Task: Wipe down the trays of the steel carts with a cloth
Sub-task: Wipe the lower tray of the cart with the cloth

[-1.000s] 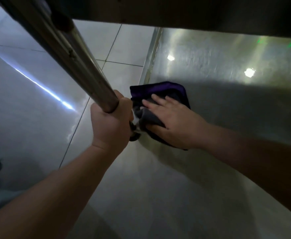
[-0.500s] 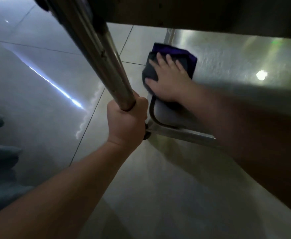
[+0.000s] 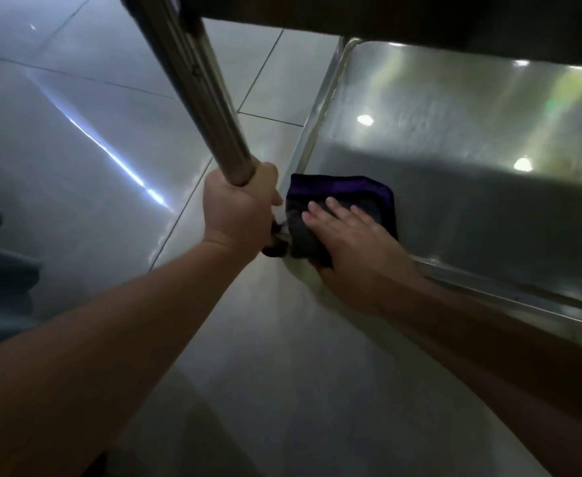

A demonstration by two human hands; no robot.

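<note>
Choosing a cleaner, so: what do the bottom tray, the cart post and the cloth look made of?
Tray: probably stainless steel, brushed, mirroring ceiling lights. Post: polished metal tube, likely steel too. Cloth: soft, matte dark fabric with purple edge, perhaps microfibre.

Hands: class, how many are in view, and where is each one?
2. The left hand grips the cart's steel post. The right hand presses flat on the cloth in the near-left corner of the tray.
</note>
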